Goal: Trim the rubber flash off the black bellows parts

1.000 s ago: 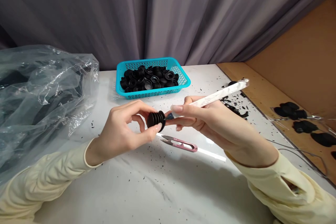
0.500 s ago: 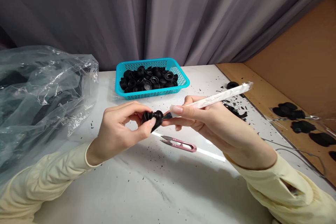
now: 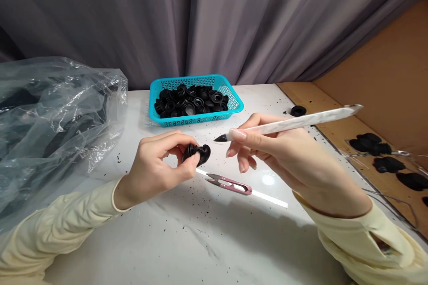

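Observation:
Pinched between the thumb and fingers of my left hand [image 3: 155, 160] is a small black ribbed rubber part [image 3: 203, 155], bent out of its round shape. My right hand [image 3: 267, 147] grips a slim craft knife [image 3: 310, 119] like a pen. Its handle is white and looks wrapped, with a short dark pointed blade. The tip points left, a small gap away from the rubber part. Just below both hands, a pair of pink thread snips [image 3: 230, 184] lies on the white table.
A blue plastic basket [image 3: 197, 121] full of similar black rubber parts stands at the back. Clear plastic sheeting [image 3: 83, 111] covers the left side. One black ring [image 3: 298, 111] and several flat black pieces [image 3: 369, 142] lie at the right. Black scraps dot the white table [image 3: 160, 249].
My right hand has moved right, drawing the knife blade away from the rubber part. My left hand still holds the part in nearly the same place.

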A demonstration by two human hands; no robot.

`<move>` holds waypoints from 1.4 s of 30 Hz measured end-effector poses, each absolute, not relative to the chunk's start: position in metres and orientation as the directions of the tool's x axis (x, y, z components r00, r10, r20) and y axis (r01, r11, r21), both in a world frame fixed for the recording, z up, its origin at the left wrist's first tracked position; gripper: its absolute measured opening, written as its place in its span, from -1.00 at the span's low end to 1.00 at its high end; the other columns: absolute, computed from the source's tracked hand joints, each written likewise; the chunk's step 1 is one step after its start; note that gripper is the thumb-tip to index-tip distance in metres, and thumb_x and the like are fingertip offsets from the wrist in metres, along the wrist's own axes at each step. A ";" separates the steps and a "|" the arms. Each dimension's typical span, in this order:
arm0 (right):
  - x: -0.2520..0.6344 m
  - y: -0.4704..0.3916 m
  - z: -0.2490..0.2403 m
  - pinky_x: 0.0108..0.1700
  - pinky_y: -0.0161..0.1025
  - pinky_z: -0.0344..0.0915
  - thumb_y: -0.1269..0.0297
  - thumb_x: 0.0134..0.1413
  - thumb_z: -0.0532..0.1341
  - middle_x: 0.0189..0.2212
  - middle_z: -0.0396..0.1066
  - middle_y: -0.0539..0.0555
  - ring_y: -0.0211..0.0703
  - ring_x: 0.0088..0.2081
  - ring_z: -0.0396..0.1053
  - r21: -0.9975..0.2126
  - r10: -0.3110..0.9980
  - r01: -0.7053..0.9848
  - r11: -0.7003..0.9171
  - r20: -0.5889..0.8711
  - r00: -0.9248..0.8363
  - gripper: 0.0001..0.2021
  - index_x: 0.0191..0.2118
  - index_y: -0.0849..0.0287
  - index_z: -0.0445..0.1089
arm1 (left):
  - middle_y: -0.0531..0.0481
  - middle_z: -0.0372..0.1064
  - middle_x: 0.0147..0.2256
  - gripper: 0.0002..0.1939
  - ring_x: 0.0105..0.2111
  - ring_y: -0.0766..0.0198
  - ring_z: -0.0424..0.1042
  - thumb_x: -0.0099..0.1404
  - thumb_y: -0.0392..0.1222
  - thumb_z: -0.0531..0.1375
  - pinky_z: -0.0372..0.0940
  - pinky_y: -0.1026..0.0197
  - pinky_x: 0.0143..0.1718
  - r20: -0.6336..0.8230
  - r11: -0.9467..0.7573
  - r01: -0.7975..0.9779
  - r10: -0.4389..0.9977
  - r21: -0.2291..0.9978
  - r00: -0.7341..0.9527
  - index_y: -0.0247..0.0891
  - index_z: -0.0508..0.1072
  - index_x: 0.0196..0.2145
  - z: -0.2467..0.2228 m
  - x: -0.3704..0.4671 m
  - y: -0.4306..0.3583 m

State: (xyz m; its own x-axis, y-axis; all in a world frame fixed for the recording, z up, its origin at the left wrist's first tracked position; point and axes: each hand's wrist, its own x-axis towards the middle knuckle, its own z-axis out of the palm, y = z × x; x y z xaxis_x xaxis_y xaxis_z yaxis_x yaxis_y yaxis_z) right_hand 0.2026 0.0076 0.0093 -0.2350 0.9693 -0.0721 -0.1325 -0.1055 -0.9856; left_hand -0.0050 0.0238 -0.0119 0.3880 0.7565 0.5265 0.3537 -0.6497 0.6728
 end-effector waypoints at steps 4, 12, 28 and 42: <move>0.201 0.004 0.016 -0.50 -0.31 0.31 0.21 -0.02 0.39 -0.46 0.50 0.09 -0.13 -0.44 0.47 -0.999 0.970 -0.005 -0.051 -0.048 -0.237 -0.83 -0.46 0.18 0.47 | 0.05 0.36 -0.53 -0.91 -0.57 0.40 0.30 0.08 -0.41 0.16 0.31 0.35 -0.55 0.471 -0.601 0.318 0.786 0.733 0.400 -0.28 0.43 -0.45 -0.010 -0.004 0.024; 0.196 -0.007 0.018 -0.12 -0.18 0.40 0.21 0.07 0.33 -0.15 0.50 0.04 0.00 -0.08 0.43 -0.970 0.966 0.147 0.196 0.164 -0.200 -0.81 -0.51 0.11 0.46 | 0.00 0.39 -0.50 -0.90 -0.54 0.37 0.34 0.06 -0.43 0.17 0.32 0.33 -0.54 0.439 -0.574 0.289 0.796 0.766 0.417 -0.34 0.44 -0.43 -0.012 -0.004 0.023; 0.196 -0.006 0.015 -0.28 -0.22 0.41 0.20 0.15 0.25 -0.23 0.53 0.12 0.03 -0.18 0.49 -0.948 0.944 0.208 0.242 0.179 -0.278 -0.76 -0.51 0.12 0.38 | 0.03 0.41 -0.50 -0.92 -0.55 0.39 0.34 0.13 -0.40 0.18 0.32 0.36 -0.57 0.536 -0.647 0.314 0.757 0.695 0.375 -0.28 0.44 -0.41 -0.015 -0.005 0.022; 0.199 -0.004 0.014 -0.35 -0.20 0.34 0.07 0.03 0.33 -0.58 0.40 0.03 0.00 -0.38 0.45 -0.964 0.968 0.238 0.116 0.056 -0.246 -0.67 -0.59 0.10 0.30 | 0.08 0.37 -0.58 -0.90 -0.61 0.42 0.29 0.10 -0.42 0.19 0.30 0.38 -0.60 0.527 -0.661 0.350 0.745 0.664 0.409 -0.28 0.43 -0.48 -0.013 -0.004 0.021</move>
State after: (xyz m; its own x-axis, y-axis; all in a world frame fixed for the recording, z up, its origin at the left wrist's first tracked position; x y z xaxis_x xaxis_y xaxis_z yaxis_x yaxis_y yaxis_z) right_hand 0.1992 -0.0038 0.0136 -0.2459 0.9677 0.0559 0.2376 0.1161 -0.9644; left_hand -0.0036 0.0212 -0.0130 0.4086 0.7452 0.5270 0.3499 -0.6612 0.6636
